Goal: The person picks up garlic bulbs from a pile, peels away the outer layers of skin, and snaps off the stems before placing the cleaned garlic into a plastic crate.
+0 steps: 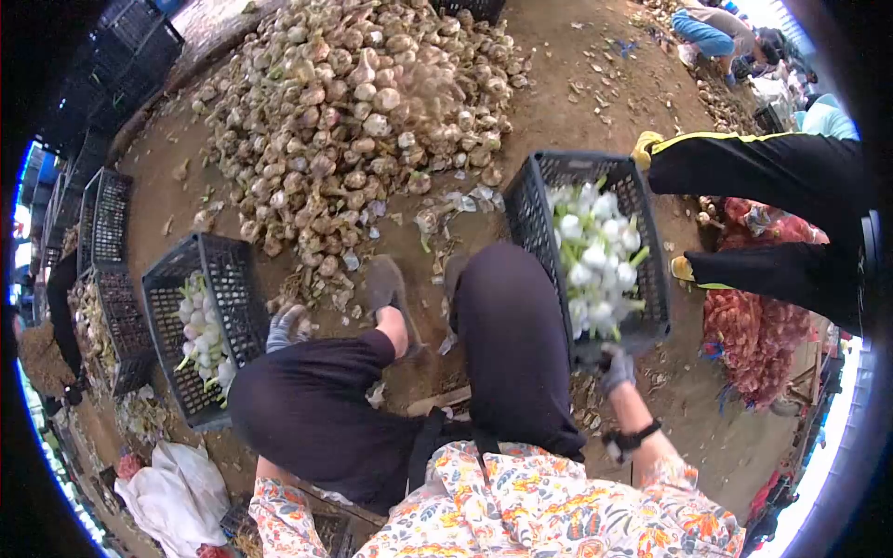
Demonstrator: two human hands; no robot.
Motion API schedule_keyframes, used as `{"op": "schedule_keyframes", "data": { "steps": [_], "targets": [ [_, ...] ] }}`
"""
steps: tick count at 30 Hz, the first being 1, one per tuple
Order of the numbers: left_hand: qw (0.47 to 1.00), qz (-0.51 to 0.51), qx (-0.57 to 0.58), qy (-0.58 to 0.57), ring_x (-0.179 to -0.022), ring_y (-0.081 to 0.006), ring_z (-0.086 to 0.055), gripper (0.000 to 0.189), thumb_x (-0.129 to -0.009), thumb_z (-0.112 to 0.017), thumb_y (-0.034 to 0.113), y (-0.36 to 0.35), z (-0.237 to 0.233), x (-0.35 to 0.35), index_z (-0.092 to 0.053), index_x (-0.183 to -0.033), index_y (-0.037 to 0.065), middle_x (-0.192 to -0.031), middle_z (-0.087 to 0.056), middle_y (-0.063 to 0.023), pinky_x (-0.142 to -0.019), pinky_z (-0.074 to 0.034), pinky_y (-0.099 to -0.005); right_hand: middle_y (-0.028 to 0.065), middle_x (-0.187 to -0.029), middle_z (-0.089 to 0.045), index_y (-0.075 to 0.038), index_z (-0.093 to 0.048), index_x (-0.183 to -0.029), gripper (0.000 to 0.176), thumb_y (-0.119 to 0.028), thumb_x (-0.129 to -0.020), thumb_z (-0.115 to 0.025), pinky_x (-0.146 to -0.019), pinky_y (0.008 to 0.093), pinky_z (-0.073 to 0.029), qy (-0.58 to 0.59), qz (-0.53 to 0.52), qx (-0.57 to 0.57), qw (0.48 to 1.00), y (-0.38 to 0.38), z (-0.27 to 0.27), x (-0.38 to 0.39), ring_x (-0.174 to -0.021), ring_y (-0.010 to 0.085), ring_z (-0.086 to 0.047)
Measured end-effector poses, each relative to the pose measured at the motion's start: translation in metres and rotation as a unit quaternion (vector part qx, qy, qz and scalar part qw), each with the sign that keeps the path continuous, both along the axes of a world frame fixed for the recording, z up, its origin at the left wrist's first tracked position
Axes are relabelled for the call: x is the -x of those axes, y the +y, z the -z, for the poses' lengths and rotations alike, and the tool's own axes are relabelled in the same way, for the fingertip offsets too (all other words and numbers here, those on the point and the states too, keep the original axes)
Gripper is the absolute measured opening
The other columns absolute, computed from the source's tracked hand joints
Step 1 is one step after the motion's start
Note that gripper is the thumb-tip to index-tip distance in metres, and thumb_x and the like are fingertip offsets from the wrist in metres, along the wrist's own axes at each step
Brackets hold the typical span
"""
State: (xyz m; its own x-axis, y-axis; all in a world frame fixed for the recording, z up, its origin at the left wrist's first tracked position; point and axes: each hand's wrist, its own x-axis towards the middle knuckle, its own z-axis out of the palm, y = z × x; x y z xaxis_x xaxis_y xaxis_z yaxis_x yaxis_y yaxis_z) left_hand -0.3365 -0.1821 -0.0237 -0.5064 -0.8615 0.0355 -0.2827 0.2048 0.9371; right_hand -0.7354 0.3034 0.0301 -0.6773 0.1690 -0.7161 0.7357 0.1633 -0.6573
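Two dark crates stand on the ground on either side of my legs. White peeled garlic [598, 251] with green stems lies in the right crate [657, 270]. My right hand [616, 368], in a grey glove, is at that crate's near end; its fingers are bent, and whether they grip the rim is not clear. The left crate [244, 290] holds a smaller amount of garlic [198, 325]. My left hand [286, 327], gloved, is beside that crate's right side, just past my knee and partly hidden by it; what it holds cannot be made out.
A large heap of unpeeled garlic [363, 112] lies ahead. A person in black trousers [744, 172] stands at the right by red net sacks [758, 335]. Another person [712, 37] crouches at the top right. More crates [116, 316] and a white sack [177, 493] are at the left.
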Motion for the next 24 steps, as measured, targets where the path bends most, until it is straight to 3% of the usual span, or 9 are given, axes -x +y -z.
{"op": "schedule_keyframes", "data": {
  "steps": [5,7,11,12,13,14,15,16,24],
  "targets": [
    [0.967,0.111,0.076,-0.215,-0.104,-0.0255,-0.053,0.034,-0.077,-0.062,0.003,-0.016,-0.027,0.078,-0.057,-0.111,0.005,-0.112,-0.054,-0.0112,-0.09,-0.041,-0.0297,0.0057,-0.072,-0.061,-0.011,-0.059,-0.081,0.01,-0.019,-0.075,-0.063,-0.047,0.0316,-0.046,-0.108,-0.017,-0.061,0.992,0.04,-0.026,-0.04,-0.06,0.0194,-0.057],
    [0.96,0.126,0.02,-0.25,-0.099,-0.0251,-0.056,0.029,-0.079,-0.062,0.008,-0.024,-0.033,0.106,-0.059,-0.108,0.004,-0.11,-0.056,-0.0111,-0.087,-0.043,-0.0302,0.0052,-0.074,-0.061,-0.009,-0.06,-0.084,0.017,-0.022,-0.076,-0.065,-0.049,0.0334,-0.048,-0.305,-0.384,-0.133,0.861,0.038,-0.071,-0.012,-0.064,0.0194,-0.059],
    [0.944,0.186,-0.157,-0.222,-0.099,-0.0219,-0.056,0.027,-0.081,-0.06,0.01,-0.053,-0.009,0.147,-0.06,-0.108,0.005,-0.104,-0.062,-0.0104,-0.089,-0.041,-0.03,0.0007,-0.068,-0.056,-0.005,-0.059,-0.09,0.019,-0.023,-0.084,-0.058,-0.054,0.0291,-0.045,0.363,-0.728,-0.246,0.527,-0.037,-0.083,0.063,-0.061,0.0146,-0.055],
    [0.943,0.193,-0.161,-0.219,-0.099,-0.0219,-0.056,0.027,-0.081,-0.06,0.01,-0.06,-0.006,0.158,-0.06,-0.108,0.005,-0.104,-0.062,-0.0104,-0.089,-0.041,-0.03,-0.0001,-0.067,-0.054,-0.005,-0.059,-0.092,0.019,-0.022,-0.084,-0.056,-0.055,0.0271,-0.043,0.114,-0.586,-0.197,0.778,-0.152,-0.147,0.059,-0.06,0.0113,-0.051],
    [0.942,0.223,-0.14,-0.206,-0.096,-0.0216,-0.057,0.026,-0.082,-0.059,0.012,-0.066,-0.005,0.172,-0.06,-0.107,0.004,-0.102,-0.062,-0.0108,-0.086,-0.042,-0.0299,0.0131,-0.08,-0.06,-0.001,-0.06,-0.088,0.02,-0.02,-0.085,-0.053,-0.061,0.0287,-0.046,0.125,-0.517,-0.143,0.835,-0.212,-0.155,0.061,-0.066,0.0162,-0.057],
    [0.941,0.251,-0.119,-0.192,-0.092,-0.0212,-0.059,0.024,-0.083,-0.058,0.013,-0.071,-0.005,0.186,-0.06,-0.106,0.004,-0.099,-0.063,-0.0112,-0.083,-0.044,-0.0299,0.0107,-0.086,-0.058,0.0,-0.058,-0.097,0.025,-0.022,-0.084,-0.056,-0.062,0.0252,-0.046,0.218,-0.607,-0.107,0.757,-0.245,-0.131,0.077,-0.067,0.012,-0.053],
    [0.938,0.279,-0.099,-0.179,-0.089,-0.0209,-0.06,0.023,-0.084,-0.058,0.014,-0.074,-0.004,0.198,-0.061,-0.104,0.004,-0.097,-0.064,-0.0117,-0.08,-0.045,-0.0299,0.0112,-0.093,-0.059,-0.001,-0.054,-0.108,0.034,-0.022,-0.082,-0.059,-0.067,0.0268,-0.048,0.13,-0.478,-0.002,0.869,-0.302,-0.128,0.069,-0.072,0.0174,-0.057],
    [0.94,0.282,-0.104,-0.163,-0.088,-0.021,-0.06,0.023,-0.084,-0.058,0.015,-0.076,-0.004,0.21,-0.061,-0.104,0.005,-0.096,-0.064,-0.0117,-0.08,-0.045,-0.0303,0.0143,-0.094,-0.059,-0.001,-0.05,-0.116,0.043,-0.023,-0.081,-0.06,-0.071,0.0316,-0.049,0.208,-0.532,0.034,0.82,-0.324,-0.059,0.086,-0.077,0.0234,-0.06],
    [0.917,0.3,-0.245,-0.097,-0.089,-0.0143,-0.057,0.024,-0.085,-0.059,0.015,-0.08,-0.029,0.276,-0.061,-0.105,0.002,-0.098,-0.063,-0.008,-0.081,-0.044,-0.0276,0.0234,-0.105,-0.056,-0.002,-0.05,-0.111,0.044,-0.018,-0.073,-0.065,-0.081,0.0409,-0.045,0.181,-0.268,-0.36,0.875,-0.441,0.156,0.149,-0.095,0.0347,-0.057]
  ]
}}
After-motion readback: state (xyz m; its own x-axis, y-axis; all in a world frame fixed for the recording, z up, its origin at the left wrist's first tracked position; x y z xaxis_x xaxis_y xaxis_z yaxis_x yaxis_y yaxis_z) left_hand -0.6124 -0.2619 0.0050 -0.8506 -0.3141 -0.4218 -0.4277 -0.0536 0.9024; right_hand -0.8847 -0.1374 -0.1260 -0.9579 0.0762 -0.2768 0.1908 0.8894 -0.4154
